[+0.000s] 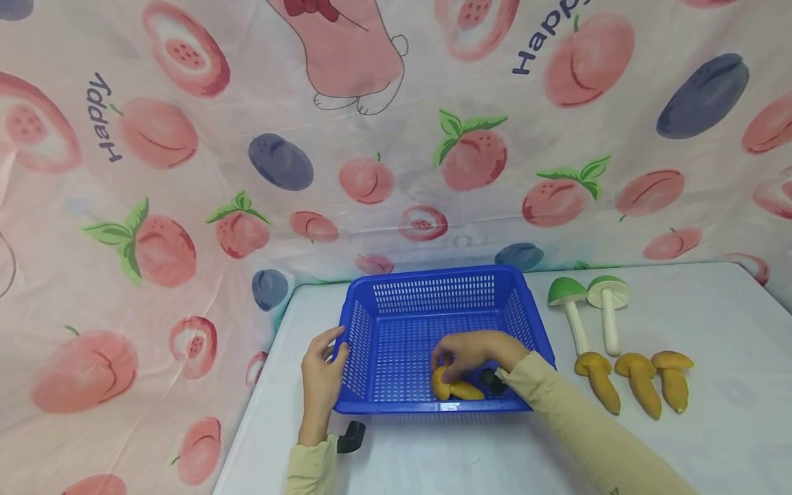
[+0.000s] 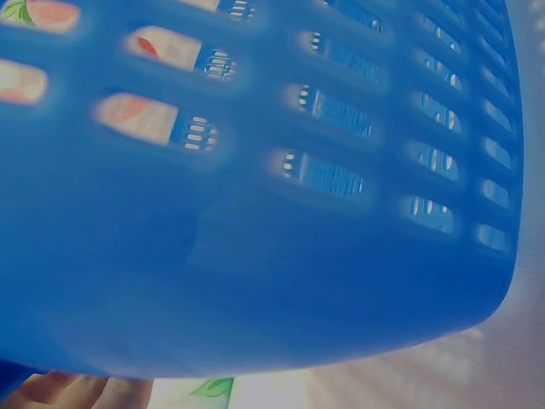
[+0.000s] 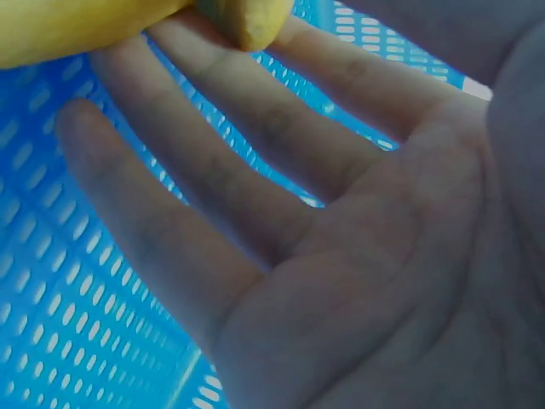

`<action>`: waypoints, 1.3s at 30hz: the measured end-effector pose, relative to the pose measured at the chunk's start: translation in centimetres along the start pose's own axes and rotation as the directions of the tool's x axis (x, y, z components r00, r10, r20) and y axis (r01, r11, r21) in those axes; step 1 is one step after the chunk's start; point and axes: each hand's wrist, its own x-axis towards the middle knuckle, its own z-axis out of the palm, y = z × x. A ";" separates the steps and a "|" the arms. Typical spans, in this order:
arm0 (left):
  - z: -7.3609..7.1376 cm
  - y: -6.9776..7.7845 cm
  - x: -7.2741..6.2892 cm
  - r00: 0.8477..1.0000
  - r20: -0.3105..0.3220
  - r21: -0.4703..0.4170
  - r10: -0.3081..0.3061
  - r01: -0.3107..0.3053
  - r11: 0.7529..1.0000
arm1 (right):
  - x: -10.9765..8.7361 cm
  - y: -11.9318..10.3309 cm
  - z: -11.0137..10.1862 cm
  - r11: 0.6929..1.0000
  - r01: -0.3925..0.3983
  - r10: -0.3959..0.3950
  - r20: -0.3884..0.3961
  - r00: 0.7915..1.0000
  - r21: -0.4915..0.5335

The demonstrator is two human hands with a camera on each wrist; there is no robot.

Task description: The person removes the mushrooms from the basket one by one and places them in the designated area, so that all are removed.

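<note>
A blue plastic basket point(image 1: 433, 405) with slotted walls stands on the table. Inside it, near the front wall, is a yellow mushroom point(image 1: 467, 391), its thick stem pointing right. My right hand point(image 1: 467, 349) reaches in from the right and pinches the mushroom from above. From the right wrist, the fingertips meet the yellow mushroom point(image 3: 85, 30), while the thumb's grip is hidden. At the basket's left side, my left hand point(image 1: 323, 375) grips the rim with bent fingers and thumb. The left wrist view shows the basket wall point(image 2: 238, 256) close up, with a few fingers point(image 2: 77, 392) past its edge.
Right of the basket lie two green-capped mushrooms point(image 1: 578, 323) point(image 1: 609, 320) with white stems. Nearer the front are three yellow mushrooms point(image 1: 603, 392) in a row. A fruit-printed cloth point(image 1: 383, 234) hangs behind and to the left of the white table point(image 1: 433, 460).
</note>
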 end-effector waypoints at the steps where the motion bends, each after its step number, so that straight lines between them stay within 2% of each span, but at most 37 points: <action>1: 0.0 0.0 0.0 1.000 0.000 0.000 0.002 -0.002 1.000 | -0.1 0.1 -0.1 1.000 0.003 -0.003 -0.007 1.000 0.002; 5: 0.0 0.0 0.0 1.000 0.000 0.009 0.004 -0.004 1.000 | -0.8 0.4 -0.4 1.000 0.016 -0.016 -0.026 1.000 0.013; 12: 0.0 -0.2 0.0 1.000 -0.001 0.020 0.009 -0.009 1.000 | -2.1 0.7 -1.1 0.996 -0.002 0.009 -0.075 0.997 0.085; 18: 0.0 -0.2 0.0 1.000 -0.002 0.014 0.023 -0.023 1.000 | -3.2 1.1 -1.8 0.991 0.038 -0.021 -0.127 0.992 0.129; 24: 0.0 0.0 0.0 1.000 -0.001 0.014 0.014 -0.014 1.000 | -4.6 1.7 -2.4 0.991 0.122 -0.105 -0.233 0.967 0.061; 27: 0.0 0.0 -0.1 1.000 -0.002 0.016 0.016 -0.016 1.000 | -5.4 2.0 -2.6 0.989 0.140 -0.124 -0.275 0.953 0.039; 32: 0.0 0.0 -0.1 1.000 -0.005 0.022 0.020 -0.020 1.000 | -6.7 2.5 -2.9 0.990 0.137 -0.119 -0.342 0.932 0.031; 39: 0.1 -0.1 0.0 1.000 0.000 0.012 0.023 -0.023 1.000 | -8.2 3.2 -3.0 0.993 0.119 -0.100 -0.452 0.887 0.013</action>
